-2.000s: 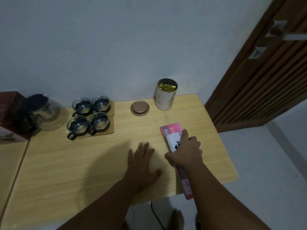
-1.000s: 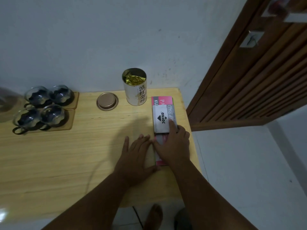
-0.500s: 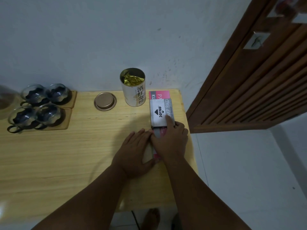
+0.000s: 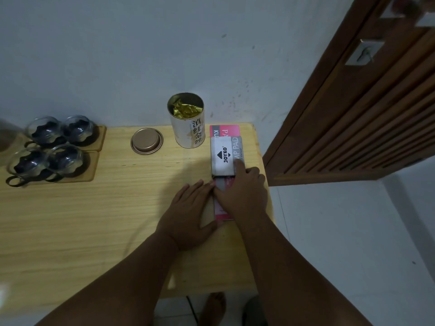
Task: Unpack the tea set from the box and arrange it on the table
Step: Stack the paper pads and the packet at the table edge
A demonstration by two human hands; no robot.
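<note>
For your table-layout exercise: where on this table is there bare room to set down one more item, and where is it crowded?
Free: the broad table front, below the glass cups and beside the left hand; also the strip between the cups and the lid. Crowded: the right end, with tea tin, stamp pad box, pink packet, right hand.

R hand (image 4: 242, 194) flat on pink box (image 4: 224, 131) | L hand (image 4: 190, 212) beside | tea tin (image 4: 187, 121) open

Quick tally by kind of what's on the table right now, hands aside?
Glass cups: 4
Wooden coasters: 2
Tea tin: 1
Lid: 1
Pink pack: 1
Stamp pad box: 1
Total: 10
</note>
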